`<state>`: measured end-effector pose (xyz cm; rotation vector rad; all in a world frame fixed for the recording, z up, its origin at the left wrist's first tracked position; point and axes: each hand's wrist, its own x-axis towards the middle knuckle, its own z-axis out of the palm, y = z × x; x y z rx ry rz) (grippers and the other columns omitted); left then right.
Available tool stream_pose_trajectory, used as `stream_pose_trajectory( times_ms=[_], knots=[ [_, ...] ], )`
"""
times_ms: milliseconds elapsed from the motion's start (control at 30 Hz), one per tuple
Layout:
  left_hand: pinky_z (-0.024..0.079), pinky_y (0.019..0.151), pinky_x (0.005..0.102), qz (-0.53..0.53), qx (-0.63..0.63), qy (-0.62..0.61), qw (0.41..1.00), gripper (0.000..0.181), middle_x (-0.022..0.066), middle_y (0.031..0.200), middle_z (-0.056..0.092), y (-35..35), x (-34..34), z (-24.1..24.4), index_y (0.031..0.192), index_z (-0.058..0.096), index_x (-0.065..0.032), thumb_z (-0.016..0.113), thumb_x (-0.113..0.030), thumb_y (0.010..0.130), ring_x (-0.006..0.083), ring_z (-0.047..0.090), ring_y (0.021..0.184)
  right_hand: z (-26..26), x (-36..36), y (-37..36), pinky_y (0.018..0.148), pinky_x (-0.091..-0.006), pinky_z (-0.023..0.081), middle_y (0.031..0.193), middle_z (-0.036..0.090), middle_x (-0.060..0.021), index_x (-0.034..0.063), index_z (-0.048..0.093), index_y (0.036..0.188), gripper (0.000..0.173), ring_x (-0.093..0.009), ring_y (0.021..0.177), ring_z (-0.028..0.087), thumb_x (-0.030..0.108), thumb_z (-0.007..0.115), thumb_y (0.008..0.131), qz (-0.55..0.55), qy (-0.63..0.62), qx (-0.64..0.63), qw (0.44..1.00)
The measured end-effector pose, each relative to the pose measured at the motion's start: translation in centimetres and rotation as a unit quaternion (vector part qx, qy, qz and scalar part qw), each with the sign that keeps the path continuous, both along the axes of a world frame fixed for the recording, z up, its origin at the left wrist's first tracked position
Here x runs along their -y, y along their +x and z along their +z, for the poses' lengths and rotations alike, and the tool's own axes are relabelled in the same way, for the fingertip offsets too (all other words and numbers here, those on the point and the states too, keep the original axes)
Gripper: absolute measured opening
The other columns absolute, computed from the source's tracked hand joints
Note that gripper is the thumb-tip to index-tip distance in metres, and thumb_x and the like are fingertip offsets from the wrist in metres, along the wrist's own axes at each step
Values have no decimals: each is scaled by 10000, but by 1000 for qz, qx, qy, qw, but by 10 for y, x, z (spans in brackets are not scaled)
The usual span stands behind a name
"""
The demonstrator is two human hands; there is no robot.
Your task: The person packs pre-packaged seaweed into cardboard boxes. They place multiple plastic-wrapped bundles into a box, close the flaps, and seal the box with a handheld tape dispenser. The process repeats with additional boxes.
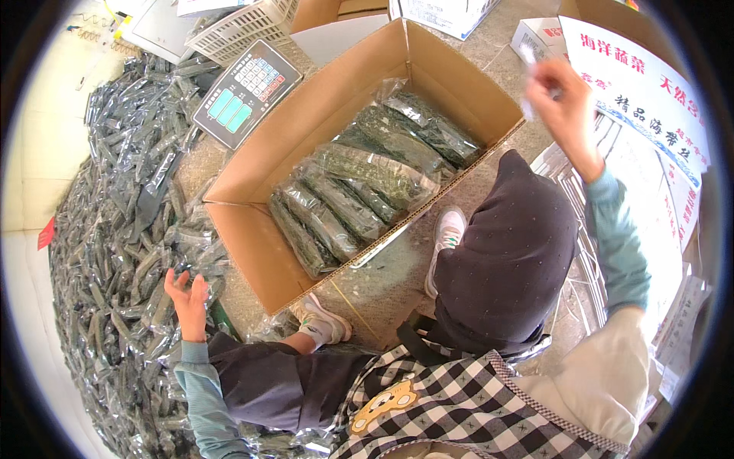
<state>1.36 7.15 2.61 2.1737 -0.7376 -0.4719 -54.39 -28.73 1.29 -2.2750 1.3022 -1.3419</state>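
My right hand (561,109) is raised to the right of an open cardboard box, fingers curled around a small white strip (527,55), blurred and possibly paper or plastic. My left hand (188,301) is empty with its fingers apart, just over a large heap of clear-wrapped packs (109,275) of dark green dried goods, perhaps seaweed. Between the hands, the cardboard box (243,229) stands tilted in view. Several larger clear bags (338,212) of the same dark stuff lie side by side inside it. A white edge (381,246) shows beneath the box.
A digital scale's display panel (248,94) stands against the box's far left side. Behind are a white plastic crate (243,34) and another open carton (338,37). Flattened white printed cartons (636,172) are stacked at my right. My feet in sneakers (450,229) flank the box.
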Motion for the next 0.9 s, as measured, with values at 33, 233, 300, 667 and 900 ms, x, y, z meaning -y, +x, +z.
stream_pose_trajectory(
  times_ms=[33, 233, 300, 667, 900],
  knots=[
    [471, 706, 261, -31, -11, -13, 999, 740, 172, 1330, 410, -7, 6, 3, 1459, 169, -81, 651, -186, 908, 140, 561, 888, 16, 6, 28, 613, -317, 511, 746, 616, -76, 37, 620, 848, 141, -197, 665, 628, 143, 657, 763, 47, -18, -92, 995],
    [473, 886, 337, -163, 41, 34, 985, 772, 212, 1331, 415, -45, 49, -20, 1448, 179, -17, 674, -218, 891, 212, 533, 1054, -54, 62, 112, 614, -327, 420, 848, 603, -27, 130, 681, 798, 93, -204, 767, 579, 203, 626, 780, 69, -249, -696, 670],
    [456, 927, 338, -176, 17, 62, 982, 785, 226, 1326, 430, -60, 50, -23, 1450, 157, 2, 667, -223, 897, 237, 507, 1145, -59, 60, 128, 633, -333, 403, 815, 604, -30, 142, 697, 764, 88, -202, 769, 569, 191, 625, 779, 103, -272, -697, 656],
    [455, 914, 319, -114, -236, 50, 964, 513, 117, 1207, 580, -68, 56, -50, 1299, 438, 39, 617, -209, 887, 187, 578, 1059, -35, -14, 163, 823, -428, 487, 872, 659, -152, 33, 649, 970, 264, -289, 883, 632, 275, 604, 875, 347, 145, -332, 865],
    [483, 810, 349, -221, -138, 127, 957, 422, 124, 1063, 653, -12, 52, -61, 1223, 513, 66, 551, -121, 847, 215, 623, 944, -63, 81, 59, 849, -489, 493, 967, 645, -261, -32, 609, 1023, 289, -424, 945, 619, 136, 580, 790, 14, 182, -375, 909]
  ],
)
